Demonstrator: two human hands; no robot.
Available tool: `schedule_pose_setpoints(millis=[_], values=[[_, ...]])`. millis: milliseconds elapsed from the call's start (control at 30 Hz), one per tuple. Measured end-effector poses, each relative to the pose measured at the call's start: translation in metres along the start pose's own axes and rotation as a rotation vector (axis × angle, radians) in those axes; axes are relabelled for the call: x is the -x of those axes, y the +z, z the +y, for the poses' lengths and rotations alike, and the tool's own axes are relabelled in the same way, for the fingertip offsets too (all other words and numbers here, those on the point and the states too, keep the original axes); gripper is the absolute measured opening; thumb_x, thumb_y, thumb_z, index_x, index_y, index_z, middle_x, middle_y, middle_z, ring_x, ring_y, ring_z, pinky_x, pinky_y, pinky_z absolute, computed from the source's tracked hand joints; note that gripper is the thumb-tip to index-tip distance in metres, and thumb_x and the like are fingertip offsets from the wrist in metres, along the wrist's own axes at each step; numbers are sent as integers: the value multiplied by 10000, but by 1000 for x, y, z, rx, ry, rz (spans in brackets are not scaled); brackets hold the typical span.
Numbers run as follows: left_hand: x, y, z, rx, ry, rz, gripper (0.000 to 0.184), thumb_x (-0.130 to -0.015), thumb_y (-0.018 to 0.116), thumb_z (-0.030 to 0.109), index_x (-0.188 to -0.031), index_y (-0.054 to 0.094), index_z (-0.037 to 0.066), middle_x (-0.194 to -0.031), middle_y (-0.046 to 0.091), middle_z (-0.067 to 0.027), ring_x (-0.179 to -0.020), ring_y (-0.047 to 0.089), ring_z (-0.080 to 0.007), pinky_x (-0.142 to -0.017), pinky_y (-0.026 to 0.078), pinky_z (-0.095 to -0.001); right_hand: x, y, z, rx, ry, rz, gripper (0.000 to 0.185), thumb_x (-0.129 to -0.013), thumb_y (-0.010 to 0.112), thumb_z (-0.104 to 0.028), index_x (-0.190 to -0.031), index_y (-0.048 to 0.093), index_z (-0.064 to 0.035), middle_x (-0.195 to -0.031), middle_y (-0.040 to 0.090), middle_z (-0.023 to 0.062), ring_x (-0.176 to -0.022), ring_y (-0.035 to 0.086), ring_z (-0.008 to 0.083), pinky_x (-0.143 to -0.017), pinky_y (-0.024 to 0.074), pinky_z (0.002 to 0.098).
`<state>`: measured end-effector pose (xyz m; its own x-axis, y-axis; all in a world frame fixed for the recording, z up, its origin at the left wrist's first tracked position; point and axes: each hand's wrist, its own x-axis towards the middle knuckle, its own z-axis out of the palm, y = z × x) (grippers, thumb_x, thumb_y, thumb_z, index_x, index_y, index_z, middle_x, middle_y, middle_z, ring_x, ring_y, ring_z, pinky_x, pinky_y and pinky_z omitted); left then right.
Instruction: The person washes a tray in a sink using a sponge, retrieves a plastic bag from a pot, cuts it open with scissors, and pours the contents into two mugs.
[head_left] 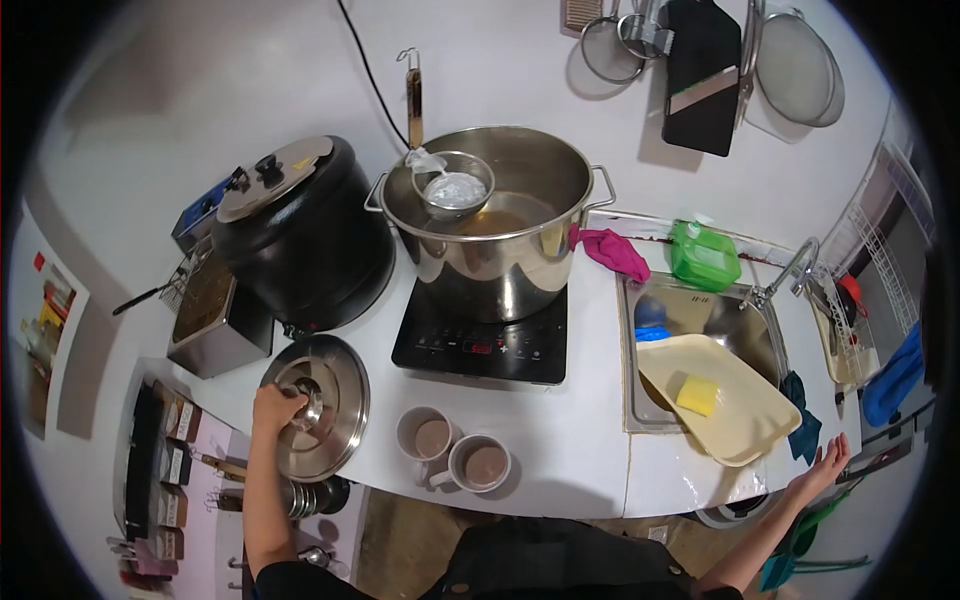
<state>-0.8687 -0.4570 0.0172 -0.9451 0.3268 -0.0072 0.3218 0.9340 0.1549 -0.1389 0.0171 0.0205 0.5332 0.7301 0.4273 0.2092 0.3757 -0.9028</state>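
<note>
My left hand is closed around the knob of a round steel pot lid at the counter's left front. I cannot tell whether the lid rests flat there. Off to the right, past the sink, my right hand hangs near the counter edge with its fingers stretched out and nothing in it. A dark green cloth is the closest thing to it. Two mugs, a left mug and a right mug, hold brown liquid to the right of the lid.
A large steel stockpot stands on a black induction cooker; a strainer with white stuff sits at its rim. Left is a black soup kettle. A cream tray with a yellow sponge lies across the sink.
</note>
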Motion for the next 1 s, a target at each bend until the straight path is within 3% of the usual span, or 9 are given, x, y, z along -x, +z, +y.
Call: schedule_pose_setpoints(millis=[67, 133, 167, 200, 267, 367, 633, 900, 1000], values=[[-19, -6, 3, -215, -16, -123, 588, -589, 764, 456, -816, 682, -80, -838, 653, -277, -818, 660, -373, -749, 526, -431, 2, -12, 5, 25, -20, 18, 327, -937, 475, -211, -1226, 494, -59, -1264, 488, 93, -1169, 451, 205, -975, 346, 349], [-33, -49, 52, -320, 34, -198, 627, -619, 760, 490, -933, 672, -45, -940, 650, -257, -926, 636, -361, -822, 500, -441, 8, -16, -2, 33, -14, 53, 323, -936, 479, -209, -1223, 496, -64, -1260, 490, 87, -1158, 455, 200, -974, 344, 344], [-15, -80, 99, -350, 161, 73, 538, -678, 751, 434, -1039, 629, 55, -1060, 621, -180, -977, 620, -331, -814, 503, -427, 13, -18, -7, 31, 3, 78, 321, -935, 482, -208, -1222, 496, -66, -1255, 493, 82, -1149, 459, 198, -974, 342, 339], [-4, -109, 143, -244, 371, 277, 366, -774, 685, 326, -1018, 598, 68, -990, 622, -157, -920, 619, -349, -783, 500, -442, 15, -20, -10, 32, 18, 100, 319, -934, 485, -208, -1220, 497, -68, -1249, 497, 78, -1140, 463, 195, -973, 341, 334], [-15, -144, 220, -29, 629, 447, 146, -832, 602, 175, -927, 580, 66, -867, 590, -127, -853, 604, -341, -722, 485, -456, 19, -30, -4, 29, -4, 104, 317, -932, 490, -211, -1215, 497, -68, -1235, 504, 70, -1128, 469, 192, -976, 339, 326], [-69, -151, 302, 35, 977, 610, 140, -806, 601, 130, -915, 578, 46, -878, 591, -144, -826, 597, -355, -697, 485, -430, 29, -51, 8, 68, -5, 125, 326, -926, 498, -226, -1213, 499, -72, -1219, 517, 61, -1120, 476, 186, -966, 343, 326], [-166, -123, 407, -605, 936, 538, 90, -747, 610, 67, -795, 684, 51, -797, 665, -132, -777, 677, -285, -645, 546, -385, 58, -148, 16, 284, 9, 300, 331, -926, 509, -262, -1203, 515, -82, -1204, 516, 57, -1101, 482, 186, -909, 369, 341], [-179, -116, 403, -692, 931, 533, 73, -741, 628, 86, -776, 682, 51, -818, 679, -109, -760, 679, -272, -655, 553, -376, 89, -164, 6, 338, 48, 388, 338, -935, 497, -276, -1204, 521, -71, -1178, 525, 55, -1077, 490, 174, -917, 372, 335], [-176, -118, 402, -544, 958, 579, 92, -734, 632, 93, -792, 672, 33, -843, 672, -152, -791, 667, -307, -701, 544, -398, 84, -167, 20, 322, 66, 341, 329, -936, 499, -249, -1207, 514, -62, -1200, 511, 61, -1108, 474, 178, -948, 357, 336]])
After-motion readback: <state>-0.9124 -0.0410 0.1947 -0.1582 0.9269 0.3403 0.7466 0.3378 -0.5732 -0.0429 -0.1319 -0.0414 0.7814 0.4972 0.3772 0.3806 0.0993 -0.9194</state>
